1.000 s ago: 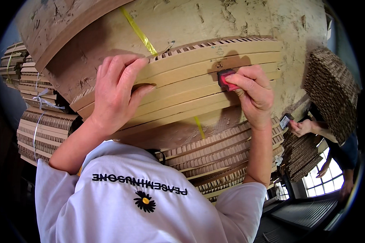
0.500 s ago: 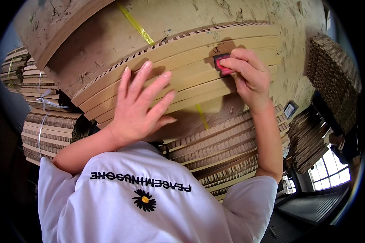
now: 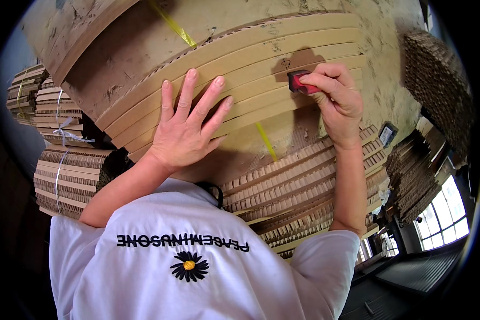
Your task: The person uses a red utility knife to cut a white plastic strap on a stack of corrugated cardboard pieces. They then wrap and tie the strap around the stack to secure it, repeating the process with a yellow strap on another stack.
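Observation:
A row of long tan cardboard strips [image 3: 266, 82] lies side by side before me, with small dark printed marks on several of them. My left hand [image 3: 184, 128] rests flat across the strips, fingers spread, holding nothing. Between the thumb and fingers of my right hand [image 3: 340, 104] is a small red-and-black stamp [image 3: 297, 81]. It hangs tilted just above the strips, apart from them, and its shadow falls beside a dark mark.
Yellow strapping [image 3: 176, 29] lies under the strips. A small dark box [image 3: 388, 134] sits at the right. Honeycomb cardboard pieces [image 3: 288, 181] lie close to my body. Tied cardboard bundles [image 3: 66, 178] stand at left; a tall stack [image 3: 437, 80] stands far right.
My right hand has raised the stamp off the strips, and a dark mark now shows where it was. My left hand has settled flatter. The strips sit higher in view.

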Demonstrator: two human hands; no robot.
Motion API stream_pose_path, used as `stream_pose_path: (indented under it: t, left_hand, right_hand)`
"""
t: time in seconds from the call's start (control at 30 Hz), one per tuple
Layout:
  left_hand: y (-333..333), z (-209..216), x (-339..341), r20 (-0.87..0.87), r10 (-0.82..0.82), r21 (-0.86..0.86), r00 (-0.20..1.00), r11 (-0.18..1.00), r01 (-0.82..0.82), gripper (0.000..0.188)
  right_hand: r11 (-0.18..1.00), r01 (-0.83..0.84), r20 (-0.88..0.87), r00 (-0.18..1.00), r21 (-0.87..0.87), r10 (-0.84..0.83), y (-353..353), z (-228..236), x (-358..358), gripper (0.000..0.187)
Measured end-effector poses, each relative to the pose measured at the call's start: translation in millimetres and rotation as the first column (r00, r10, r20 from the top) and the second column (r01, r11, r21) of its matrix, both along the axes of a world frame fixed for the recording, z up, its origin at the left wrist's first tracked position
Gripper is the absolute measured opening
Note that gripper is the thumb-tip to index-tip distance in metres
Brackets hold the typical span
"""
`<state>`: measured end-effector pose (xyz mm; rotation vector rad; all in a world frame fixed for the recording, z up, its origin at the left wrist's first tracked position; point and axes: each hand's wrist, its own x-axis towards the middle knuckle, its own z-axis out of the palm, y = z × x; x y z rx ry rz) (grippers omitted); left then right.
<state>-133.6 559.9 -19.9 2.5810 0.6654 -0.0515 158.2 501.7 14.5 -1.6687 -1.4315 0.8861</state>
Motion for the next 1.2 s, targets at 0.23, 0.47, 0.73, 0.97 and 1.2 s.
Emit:
stream_pose_path:
  t: [0.23, 0.47, 0.73, 0.97, 1.2]
  left_hand:
    - [-1, -1, -1, 0.011, 0.013, 0.014, 1.0, 1.0, -0.014, 0.083]
    - [-1, -1, 0, 0.004, 0.016, 0.012, 1.0, 1.0, -0.016, 0.084]
    - [0, -2, 0, 0.004, 0.017, 0.003, 1.0, 1.0, -0.017, 0.084]
    - [-1, -1, 0, 0.004, 0.017, 0.033, 1.0, 0.999, -0.018, 0.081]
    - [-1, -2, 1, 0.046, 0.008, 0.009, 0.999, 1.0, -0.008, 0.083]
  right_hand:
    - [0.99, -0.124, 0.172, 0.979, 0.063, 0.112, 5, -8, 4, 0.03]
    - [0.981, -0.166, 0.314, 0.941, 0.103, 0.126, 11, -8, 0, 0.028]
    - [0.978, -0.19, 0.237, 0.958, 0.089, 0.164, 14, -14, 6, 0.03]
    - [0.978, -0.195, 0.247, 0.954, 0.074, 0.172, 12, -13, 6, 0.029]
    - [0.992, 0.106, -0.056, 0.993, 0.072, -0.103, 3, 19, 24, 0.024]
